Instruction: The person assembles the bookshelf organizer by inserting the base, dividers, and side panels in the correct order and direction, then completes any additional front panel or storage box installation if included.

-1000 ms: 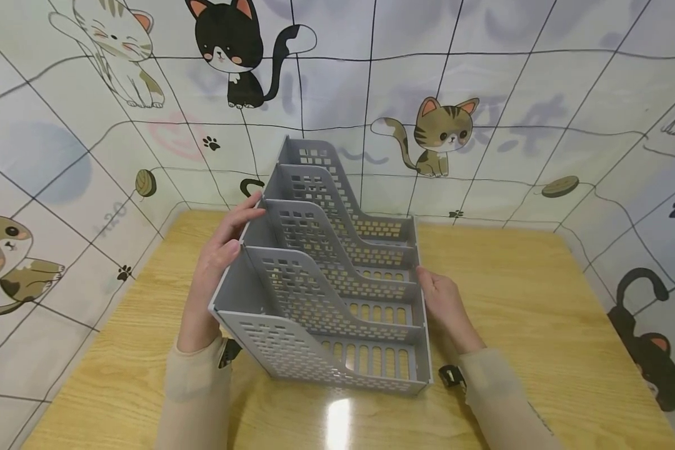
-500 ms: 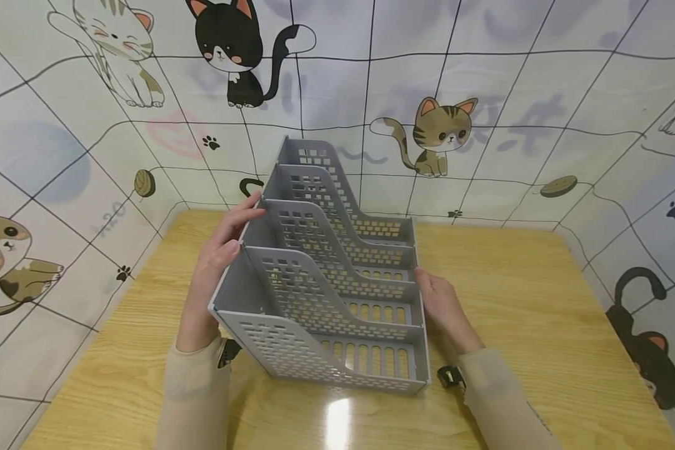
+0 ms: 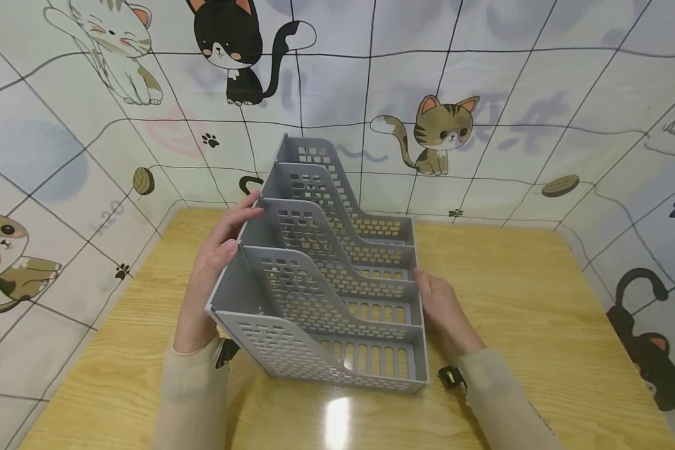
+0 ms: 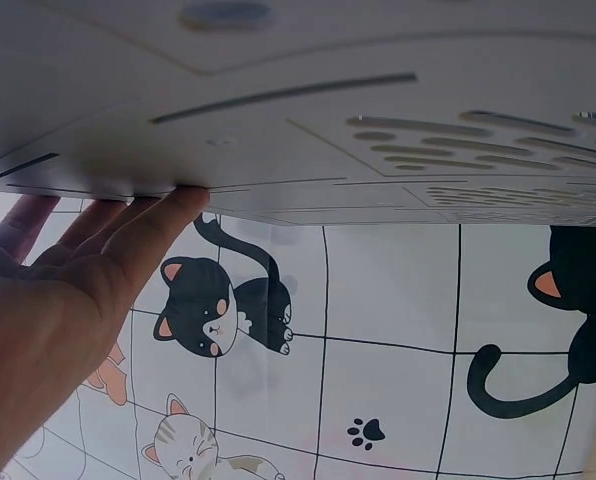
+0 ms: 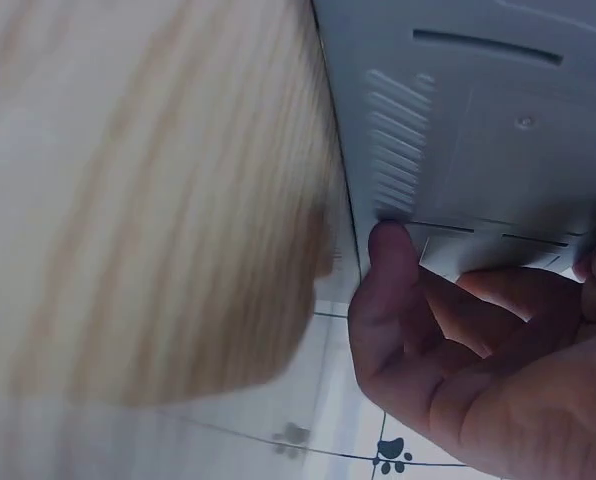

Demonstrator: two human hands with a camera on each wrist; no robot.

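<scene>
A grey plastic file organizer (image 3: 315, 281) with several sloped, perforated dividers stands on the wooden table in the head view. My left hand (image 3: 216, 250) rests against its tall side, fingertips at the upper edge. In the left wrist view, the extended fingers of the left hand (image 4: 88, 270) touch the flat grey panel (image 4: 278, 140). My right hand (image 3: 441, 300) is at the organizer's low side. Seen from the right wrist, a fingertip of the right hand (image 5: 478, 370) presses the slotted panel (image 5: 468, 130), with the other fingers loosely bent.
The light wooden table (image 3: 529, 300) extends on both sides of the organizer. A white sheet (image 3: 337, 81) printed with cats and grid lines forms the back and sides behind it. Dark wrist straps (image 3: 452, 377) show near both sleeves.
Almost nothing differs. The head view has shifted very slightly, while both hands and the organizer keep their places.
</scene>
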